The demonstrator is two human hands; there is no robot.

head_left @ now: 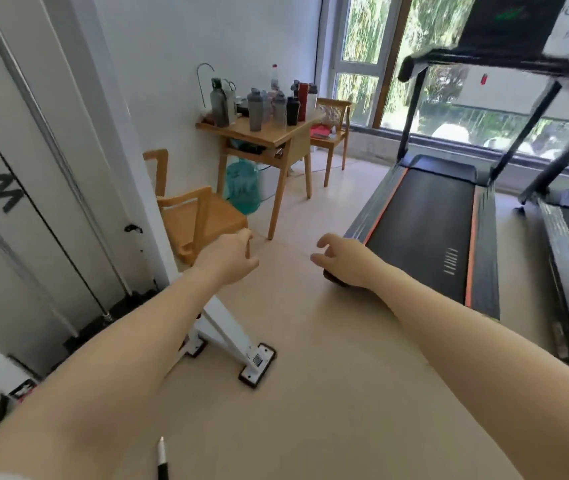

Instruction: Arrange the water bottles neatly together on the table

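Note:
A small wooden table [277, 136] stands against the far white wall, well beyond my reach. Several water bottles crowd its top: a dark grey one [219, 102] at the left, a grey shaker [255, 110] in front, a black one [292, 110], a red one [303, 101] and a clear bottle with a red cap [274, 77] at the back. Both arms stretch forward over the floor. My left hand [230, 257] has its fingers curled and holds nothing. My right hand [344, 259] is loosely spread and holds nothing.
A wooden chair [200, 216] stands near left, by a white machine frame with a foot plate [257, 363]. A teal water jug [243, 187] sits under the table, another chair [333, 128] behind it. Two treadmills [428, 230] fill the right. A pen [161, 457] lies on the floor.

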